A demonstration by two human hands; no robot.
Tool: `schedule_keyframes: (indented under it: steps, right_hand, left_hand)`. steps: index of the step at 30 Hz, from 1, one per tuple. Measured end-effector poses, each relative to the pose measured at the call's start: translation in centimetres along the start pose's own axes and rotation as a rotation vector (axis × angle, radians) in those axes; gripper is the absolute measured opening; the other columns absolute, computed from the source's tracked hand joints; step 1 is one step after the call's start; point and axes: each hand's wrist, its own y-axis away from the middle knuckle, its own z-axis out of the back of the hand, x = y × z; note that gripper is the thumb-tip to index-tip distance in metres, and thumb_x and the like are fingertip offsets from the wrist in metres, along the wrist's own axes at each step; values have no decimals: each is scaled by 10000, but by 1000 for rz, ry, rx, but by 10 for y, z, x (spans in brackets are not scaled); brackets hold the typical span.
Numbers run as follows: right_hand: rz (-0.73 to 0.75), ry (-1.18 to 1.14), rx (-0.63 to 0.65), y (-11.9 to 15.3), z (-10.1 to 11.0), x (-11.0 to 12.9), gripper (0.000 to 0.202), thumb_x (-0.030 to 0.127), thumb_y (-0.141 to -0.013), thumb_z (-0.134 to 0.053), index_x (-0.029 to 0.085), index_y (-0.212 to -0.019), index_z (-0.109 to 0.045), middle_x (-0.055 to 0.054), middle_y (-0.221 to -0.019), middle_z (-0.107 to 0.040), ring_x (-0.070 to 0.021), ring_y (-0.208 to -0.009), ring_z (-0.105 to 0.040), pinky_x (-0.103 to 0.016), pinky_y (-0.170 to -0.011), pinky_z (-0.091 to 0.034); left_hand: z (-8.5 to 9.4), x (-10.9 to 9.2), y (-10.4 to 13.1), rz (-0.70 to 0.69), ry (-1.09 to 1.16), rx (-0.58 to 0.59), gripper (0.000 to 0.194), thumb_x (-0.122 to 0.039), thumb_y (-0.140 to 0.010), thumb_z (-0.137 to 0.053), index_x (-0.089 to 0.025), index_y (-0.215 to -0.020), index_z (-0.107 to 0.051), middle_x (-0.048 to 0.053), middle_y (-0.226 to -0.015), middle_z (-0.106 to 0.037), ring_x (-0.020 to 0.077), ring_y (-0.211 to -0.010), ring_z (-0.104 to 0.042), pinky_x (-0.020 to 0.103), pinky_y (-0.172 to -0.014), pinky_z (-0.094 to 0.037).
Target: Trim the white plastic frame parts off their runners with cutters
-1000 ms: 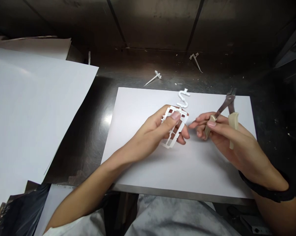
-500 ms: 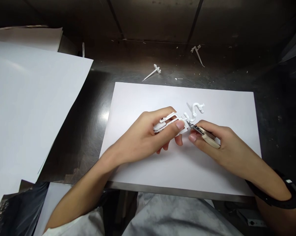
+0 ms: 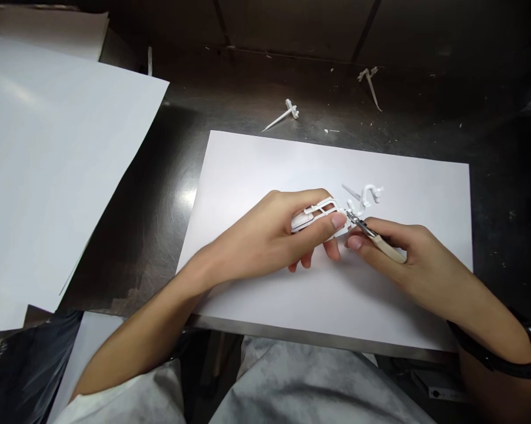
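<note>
My left hand [image 3: 287, 232] grips a white plastic part [image 3: 321, 212] with thin frame-like bars, thumb on its right end. My right hand [image 3: 398, 253] holds small cutters with cream handles [image 3: 387, 248]. The metal jaws of the cutters touch the right end of the white part, close to my left thumb. A curved white stem [image 3: 368, 197] rises just beyond the jaws; whether it is still joined to the part, I cannot tell. Both hands are over a white sheet of paper [image 3: 265, 159].
Two white sprue pieces, one here [image 3: 287, 115] and one farther right [image 3: 371, 88], lie on the dark metal table [image 3: 177, 153] behind the sheet, among small white scraps. Large white sheets [image 3: 62, 153] cover the left side.
The view has shifted a little, so the hands appear slightly farther right. The cutters have turned slightly at the white part, which both hands keep at the same place over the sheet.
</note>
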Motion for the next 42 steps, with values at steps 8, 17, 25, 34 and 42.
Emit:
schedule_keyframes:
  steps: [8, 17, 25, 34, 42]
  right_hand:
    - [-39, -24, 98, 2, 2, 6, 479, 630, -1167, -573, 224, -932, -670, -26, -896, -664, -253, -801, -600, -323, -634, -421]
    - [-54, -34, 110, 3, -2, 17, 498, 584, -1187, -543, 218, -851, -580, -27, -854, -643, -248, -784, -586, -329, -648, -428]
    - [-45, 26, 102, 3, -6, 15, 505, 596, -1193, -508, 210, -897, -645, 1, -752, -560, -205, -665, -473, -334, -602, -360]
    - [-34, 87, 42, 4, -10, 6, 499, 546, -1173, -489, 220, -808, -585, 46, -645, -399, -170, -583, -339, -347, -538, -265]
    - [-30, 128, -69, 1, -18, -1, 523, 508, -1133, -502, 215, -717, -381, 43, -622, -325, -168, -573, -289, -350, -543, -240]
  left_hand:
    - [2, 2, 1, 37, -27, 5, 195, -285, -1134, -590, -194, -1006, -706, -25, -914, -818, 71, -566, -623, 119, -484, -513]
    - [2, 1, 0, 69, 17, 11, 197, -278, -1131, -597, -190, -990, -702, -56, -842, -794, 55, -545, -614, 111, -490, -511]
    - [2, -1, -1, 93, 35, 16, 179, -255, -1104, -653, -186, -946, -704, -68, -760, -762, 47, -512, -595, 108, -487, -485]
    - [2, -1, -2, 94, 49, 22, 173, -278, -1101, -677, -180, -960, -701, -43, -840, -793, 60, -556, -608, 124, -493, -494]
    - [1, 4, -2, 118, 56, 36, 246, -403, -1135, -615, -186, -1043, -685, 23, -946, -811, 111, -625, -623, 184, -533, -521]
